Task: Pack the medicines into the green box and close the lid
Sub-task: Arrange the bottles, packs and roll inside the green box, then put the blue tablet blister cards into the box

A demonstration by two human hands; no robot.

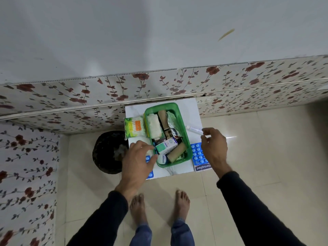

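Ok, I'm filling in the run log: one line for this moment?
stage: packing | green box: open, partly filled | left hand: at box edge | right hand: over blue blister pack | cotton buds: outside

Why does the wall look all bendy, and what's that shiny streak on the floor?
Head view: the wide lens bows the flowered wall; the streak beside the right hand is light glaring off glossy floor tiles; the green box stays fairly sharp.
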